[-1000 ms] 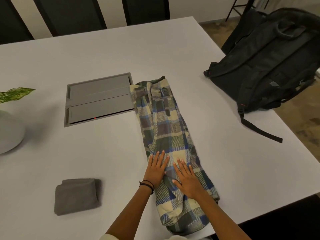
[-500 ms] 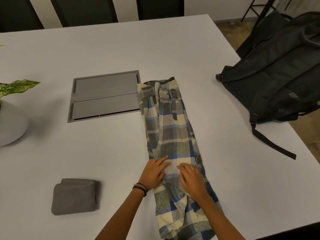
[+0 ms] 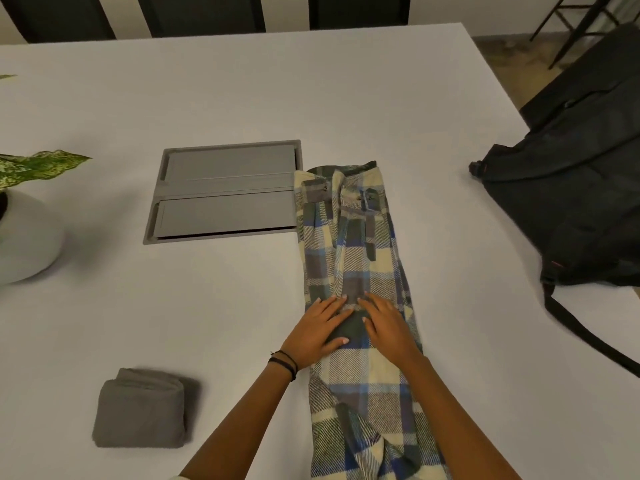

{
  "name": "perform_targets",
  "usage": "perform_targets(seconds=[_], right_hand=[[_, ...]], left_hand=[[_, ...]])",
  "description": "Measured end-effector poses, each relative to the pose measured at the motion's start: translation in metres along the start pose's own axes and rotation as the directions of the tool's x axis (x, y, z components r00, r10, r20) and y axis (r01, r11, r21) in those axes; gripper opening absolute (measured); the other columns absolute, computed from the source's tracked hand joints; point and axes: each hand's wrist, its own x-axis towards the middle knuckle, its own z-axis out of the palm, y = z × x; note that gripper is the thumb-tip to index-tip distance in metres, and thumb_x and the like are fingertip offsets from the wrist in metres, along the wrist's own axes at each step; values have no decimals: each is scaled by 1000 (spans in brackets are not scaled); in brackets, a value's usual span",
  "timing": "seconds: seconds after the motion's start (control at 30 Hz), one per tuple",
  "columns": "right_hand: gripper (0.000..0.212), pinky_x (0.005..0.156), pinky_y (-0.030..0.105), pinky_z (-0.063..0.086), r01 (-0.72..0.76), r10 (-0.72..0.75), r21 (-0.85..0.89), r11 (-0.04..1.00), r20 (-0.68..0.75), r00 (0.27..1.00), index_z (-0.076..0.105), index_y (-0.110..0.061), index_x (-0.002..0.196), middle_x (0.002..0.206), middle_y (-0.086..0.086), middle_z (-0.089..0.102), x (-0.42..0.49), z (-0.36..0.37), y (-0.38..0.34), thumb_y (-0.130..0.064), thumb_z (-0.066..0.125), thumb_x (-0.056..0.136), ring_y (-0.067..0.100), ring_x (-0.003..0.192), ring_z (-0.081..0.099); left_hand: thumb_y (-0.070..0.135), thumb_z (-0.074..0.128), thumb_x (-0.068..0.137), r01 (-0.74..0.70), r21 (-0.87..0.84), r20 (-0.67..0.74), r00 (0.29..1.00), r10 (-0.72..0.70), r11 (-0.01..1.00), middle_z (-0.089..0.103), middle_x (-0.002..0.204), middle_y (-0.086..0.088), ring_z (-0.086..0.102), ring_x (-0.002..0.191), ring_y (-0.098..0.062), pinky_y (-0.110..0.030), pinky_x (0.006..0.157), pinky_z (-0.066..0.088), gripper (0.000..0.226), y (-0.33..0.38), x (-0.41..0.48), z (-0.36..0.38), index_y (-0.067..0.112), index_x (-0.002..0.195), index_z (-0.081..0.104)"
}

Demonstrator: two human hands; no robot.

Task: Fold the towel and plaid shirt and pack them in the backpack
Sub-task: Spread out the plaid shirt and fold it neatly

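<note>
The plaid shirt (image 3: 356, 258), blue, cream and green, lies folded into a long narrow strip running from the table's middle down to the near edge. My left hand (image 3: 318, 332) and my right hand (image 3: 386, 323) rest flat on its middle, side by side, fingers spread and pointing away from me, pressing the cloth. Neither hand grips anything. The grey towel (image 3: 142, 410) sits folded in a small square at the near left. The black backpack (image 3: 571, 188) lies on the table's right edge, a strap trailing toward me.
A white table (image 3: 242, 91) carries everything. A grey recessed hatch (image 3: 225, 192) lies just left of the shirt's collar end. A white pot (image 3: 24, 237) with a green leaf stands at the far left. Dark chairs line the far side.
Both hands have slid up the shirt away from me, smoothing it. The view has moved closer and shifted right, so the backpack sits further toward the edge.
</note>
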Motion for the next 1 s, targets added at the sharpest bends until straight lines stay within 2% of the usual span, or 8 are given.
perform_targets(seconds=[0.13,0.23,0.33,0.47,0.6,0.73,0.87,1.0], right_hand=[[28,92,26,42,34,-30,88,996,-51,998,60,-11,119,121,6,56,18,-8,8,-11,46,94,22,111,50],[23,84,21,46,-86,106,378,922,-33,994,63,-8,111,111,8,62,40,-26,11,-10,48,94,21,102,59],[21,82,18,47,-194,290,585,787,-74,954,63,-6,111,116,11,62,70,-45,10,-8,51,93,22,105,58],[37,88,26,42,-318,498,652,688,-106,860,51,-10,125,132,13,47,117,-67,15,-12,59,89,24,119,47],[63,99,37,40,-432,598,653,622,-41,800,34,-12,138,143,14,32,158,-71,28,-22,65,85,29,130,37],[76,100,43,41,-513,664,671,535,42,747,21,-16,144,148,13,24,187,-63,33,-25,67,84,32,133,32],[76,101,43,41,-519,702,737,433,86,707,21,-14,143,147,12,31,207,-64,39,-24,67,84,33,131,37],[79,102,39,39,-506,699,801,320,161,697,21,-10,145,149,13,29,222,-77,40,-23,68,83,32,132,37]], left_hand=[[47,34,92,12,-133,-3,1000,-12,991,43,144,-3,43,128,-19,-27,110,22,52,-6,12,-13,19,133,49],[35,42,94,38,-338,-134,987,-89,940,64,118,0,57,104,-10,-25,95,45,37,-12,29,-34,16,118,62],[25,46,93,109,-431,-277,929,-246,896,61,119,-3,51,105,-8,-24,94,42,31,-27,53,-56,14,117,62],[13,53,93,195,-616,-345,805,-483,763,56,123,-7,51,108,-13,-27,95,43,25,-50,92,-83,13,117,59],[10,52,93,219,-849,-246,640,-728,480,52,130,-12,50,114,-20,-27,92,44,31,-70,125,-103,9,124,54],[13,53,93,330,-906,-29,576,-817,265,33,147,-13,32,135,-28,-36,105,34,48,-85,148,-104,9,138,36],[16,55,92,361,-911,40,560,-827,200,25,151,-15,29,138,-28,-38,110,28,66,-93,161,-100,7,146,17],[17,59,90,345,-932,81,494,-866,110,30,148,-15,34,134,-28,-38,110,30,70,-101,173,-106,7,146,18]])
